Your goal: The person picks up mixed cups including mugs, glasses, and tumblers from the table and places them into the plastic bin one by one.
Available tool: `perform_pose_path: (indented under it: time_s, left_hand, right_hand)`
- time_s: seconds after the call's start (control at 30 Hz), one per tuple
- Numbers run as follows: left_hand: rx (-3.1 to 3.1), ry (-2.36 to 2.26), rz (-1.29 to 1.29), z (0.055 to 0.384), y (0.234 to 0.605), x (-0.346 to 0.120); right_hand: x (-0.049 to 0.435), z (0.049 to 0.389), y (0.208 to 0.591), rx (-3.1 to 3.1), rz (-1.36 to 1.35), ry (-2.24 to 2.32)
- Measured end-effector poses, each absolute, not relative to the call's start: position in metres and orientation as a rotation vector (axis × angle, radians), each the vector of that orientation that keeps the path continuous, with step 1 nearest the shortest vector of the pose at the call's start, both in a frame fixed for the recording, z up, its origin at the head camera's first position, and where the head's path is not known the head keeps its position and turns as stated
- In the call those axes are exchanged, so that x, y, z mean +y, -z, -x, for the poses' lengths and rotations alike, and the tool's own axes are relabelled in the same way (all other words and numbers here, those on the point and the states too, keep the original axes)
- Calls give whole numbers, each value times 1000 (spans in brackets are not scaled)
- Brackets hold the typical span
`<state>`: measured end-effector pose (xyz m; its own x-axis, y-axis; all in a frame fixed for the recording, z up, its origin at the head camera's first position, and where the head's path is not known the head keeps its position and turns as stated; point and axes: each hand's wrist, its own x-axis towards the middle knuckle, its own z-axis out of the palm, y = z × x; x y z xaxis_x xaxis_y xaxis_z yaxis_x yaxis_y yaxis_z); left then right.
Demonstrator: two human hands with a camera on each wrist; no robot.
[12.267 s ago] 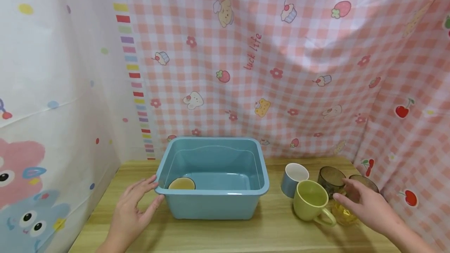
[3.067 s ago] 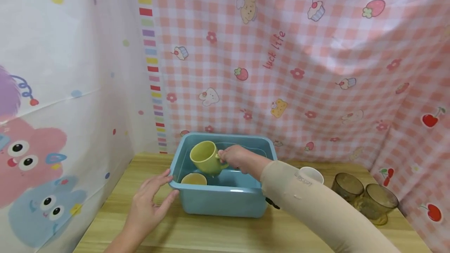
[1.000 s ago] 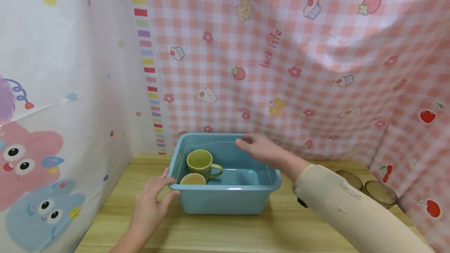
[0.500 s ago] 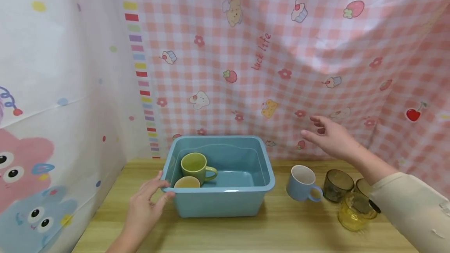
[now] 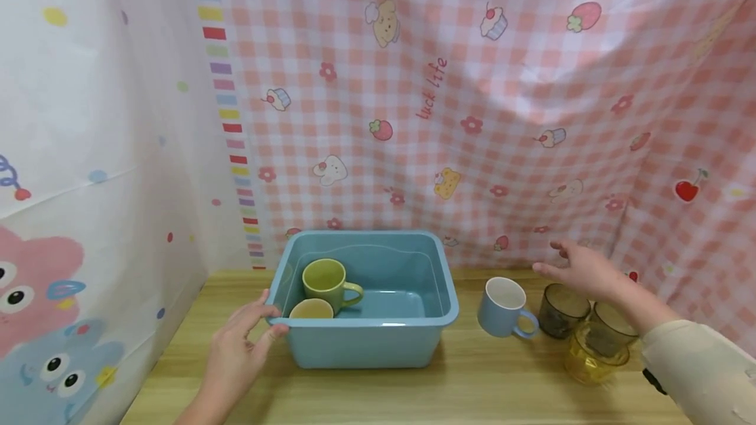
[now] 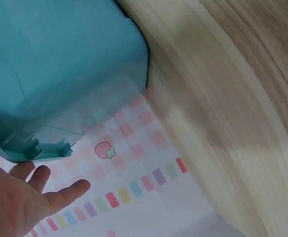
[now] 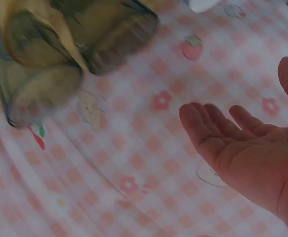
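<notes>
At the tub (image 5: pixel 360 340) rim, a corner is touched by the left hand (image 5: pixel 239 353), fingers relaxed; the right hand (image 5: pixel 581 271) is held spread above the glasses (image 5: pixel 564 310), holding nothing.

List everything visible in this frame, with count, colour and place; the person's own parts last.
basin: 1, blue, centre of table
green mug: 1, inside basin, left side
tan cup: 1, inside basin, front left corner
blue mug: 1, on table right of basin
smoky glasses: 2, grey, right of blue mug
yellow glass: 1, in front of smoky glasses
table: 1, light wood
backdrop: pink checked cloth behind
left hand: touches basin's left rim
right hand: open, above smoky glasses
</notes>
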<state>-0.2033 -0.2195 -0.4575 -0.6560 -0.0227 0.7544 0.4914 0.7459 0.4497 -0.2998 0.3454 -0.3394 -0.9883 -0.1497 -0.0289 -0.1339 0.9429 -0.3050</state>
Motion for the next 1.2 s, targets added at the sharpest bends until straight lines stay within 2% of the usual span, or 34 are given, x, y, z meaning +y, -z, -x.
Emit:
perform_pose_path:
  time_s: [0.4, 0.67, 0.87, 1.2]
  left_hand:
    - [-2166, 878, 366, 204, 455, -221]
    - [-2174, 890, 364, 203, 456, -221]
    - [-2203, 880, 347, 203, 457, -221]
    - [-2227, 832, 319, 203, 458, -222]
  right_hand:
    - [345, 292, 381, 2945, 319, 598]
    - [340, 290, 405, 2746, 227, 809]
    - [337, 288, 414, 2639, 185, 939]
    - [329, 289, 424, 2749, 151, 816]
